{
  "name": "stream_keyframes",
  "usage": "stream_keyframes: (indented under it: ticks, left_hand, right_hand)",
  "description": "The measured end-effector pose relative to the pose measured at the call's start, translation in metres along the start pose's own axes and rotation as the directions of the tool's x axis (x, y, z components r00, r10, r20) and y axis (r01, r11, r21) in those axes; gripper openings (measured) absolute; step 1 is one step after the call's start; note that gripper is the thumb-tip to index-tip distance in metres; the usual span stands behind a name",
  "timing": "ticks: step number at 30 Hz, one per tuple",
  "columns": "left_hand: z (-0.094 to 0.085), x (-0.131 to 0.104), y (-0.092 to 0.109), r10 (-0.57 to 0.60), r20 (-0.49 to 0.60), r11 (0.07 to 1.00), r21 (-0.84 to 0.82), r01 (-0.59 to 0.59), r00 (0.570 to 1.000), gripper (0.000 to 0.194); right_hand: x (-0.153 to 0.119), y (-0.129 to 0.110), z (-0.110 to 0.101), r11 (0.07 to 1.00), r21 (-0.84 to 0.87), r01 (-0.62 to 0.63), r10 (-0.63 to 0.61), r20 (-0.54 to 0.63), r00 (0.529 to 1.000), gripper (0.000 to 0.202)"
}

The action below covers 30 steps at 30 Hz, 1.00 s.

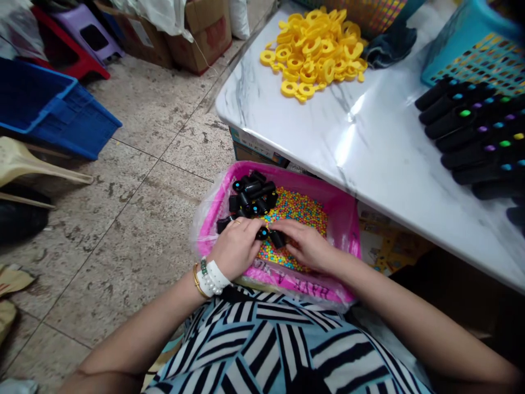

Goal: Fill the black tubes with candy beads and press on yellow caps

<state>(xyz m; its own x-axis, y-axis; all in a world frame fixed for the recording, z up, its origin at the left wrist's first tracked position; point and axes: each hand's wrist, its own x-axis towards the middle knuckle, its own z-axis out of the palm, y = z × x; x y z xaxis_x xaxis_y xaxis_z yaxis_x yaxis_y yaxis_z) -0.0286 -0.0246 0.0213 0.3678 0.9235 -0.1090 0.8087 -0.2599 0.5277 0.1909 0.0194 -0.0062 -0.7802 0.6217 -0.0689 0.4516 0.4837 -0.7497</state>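
Note:
A pink basket [287,282] lined with clear plastic holds many small coloured beads [301,210]. Several black cylinders [251,190], some with blue ends, lie in a heap on its left side. Over the beads, my left hand [235,246] is closed round a black cylinder with a blue dot [261,233]. My right hand [307,242] has its fingers closed on another black cylinder [277,238], just right of the first. The two hands nearly meet at the fingertips, and the palms are hidden.
A white marbled table [295,128] carries a pile of yellow plastic rings [318,52], rows of black cylinders [471,131] and a teal basket [447,44]. Its edge overhangs the pink basket. On the floor to the left are a blue crate [82,117] and a beige stool [24,167].

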Motion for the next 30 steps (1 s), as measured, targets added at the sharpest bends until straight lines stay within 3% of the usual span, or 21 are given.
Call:
stream_keyframes:
  ticks: [2, 4, 6, 8, 10, 13, 16, 18, 21, 24, 27, 30]
  left_hand:
    - [0.001, -0.003, 0.002, 0.065, 0.004, 0.994, -0.092, -0.064, 0.998, 0.032]
    - [0.003, -0.007, 0.006, 0.096, 0.036, 0.987, -0.135, -0.090, 0.995, 0.032]
    - [0.006, -0.009, 0.010, 0.066, 0.107, 0.992, -0.113, -0.054, 0.992, 0.034]
    - [0.008, -0.009, 0.012, -0.008, 0.193, 0.998, -0.058, 0.019, 0.981, 0.036]
    - [0.010, -0.007, 0.012, -0.087, 0.255, 0.996, 0.004, 0.089, 0.963, 0.036]
    - [0.011, -0.001, 0.012, -0.176, 0.252, 0.982, 0.106, 0.154, 0.952, 0.033]
    - [0.011, 0.006, 0.014, -0.227, 0.231, 0.965, 0.186, 0.187, 0.946, 0.024]
    - [0.010, 0.010, 0.016, -0.240, 0.249, 0.960, 0.206, 0.191, 0.938, 0.020]
    - [0.011, 0.011, 0.016, -0.243, 0.263, 0.959, 0.209, 0.190, 0.934, 0.019]
    - [0.014, 0.007, 0.013, -0.220, 0.250, 0.969, 0.170, 0.181, 0.943, 0.023]
    - [0.018, 0.003, 0.008, -0.192, 0.236, 0.978, 0.124, 0.167, 0.953, 0.028]
    - [0.021, 0.002, 0.007, -0.173, 0.227, 0.983, 0.094, 0.155, 0.959, 0.028]
  right_hand:
    - [-0.002, 0.000, -0.008, 1.000, -0.021, 0.001, 0.000, 0.032, 0.999, 0.065]
    - [-0.001, 0.001, -0.011, 0.991, -0.081, -0.110, 0.113, 0.035, 0.993, 0.058]
    - [0.002, 0.002, -0.007, 0.954, -0.171, -0.245, 0.252, 0.014, 0.968, 0.049]
    - [0.006, 0.003, -0.001, 0.923, -0.239, -0.301, 0.314, 0.018, 0.949, 0.038]
    - [0.008, 0.004, 0.002, 0.935, -0.248, -0.252, 0.275, 0.060, 0.960, 0.038]
    - [0.008, 0.004, -0.002, 0.923, -0.349, -0.163, 0.197, 0.065, 0.978, 0.044]
    - [0.008, 0.004, -0.006, 0.847, -0.525, -0.079, 0.165, 0.119, 0.979, 0.027]
    - [0.008, 0.004, -0.007, 0.850, -0.526, -0.005, 0.131, 0.203, 0.970, 0.018]
    - [0.005, 0.001, -0.008, 0.943, -0.330, 0.044, 0.036, 0.234, 0.972, 0.018]
    - [-0.006, -0.002, -0.019, 0.996, 0.075, -0.037, 0.025, 0.161, 0.987, 0.030]
    - [-0.019, -0.002, -0.031, 0.878, 0.429, -0.212, 0.161, 0.152, 0.975, 0.032]
    - [-0.024, 0.000, -0.037, 0.830, 0.489, -0.270, 0.234, 0.135, 0.963, 0.031]
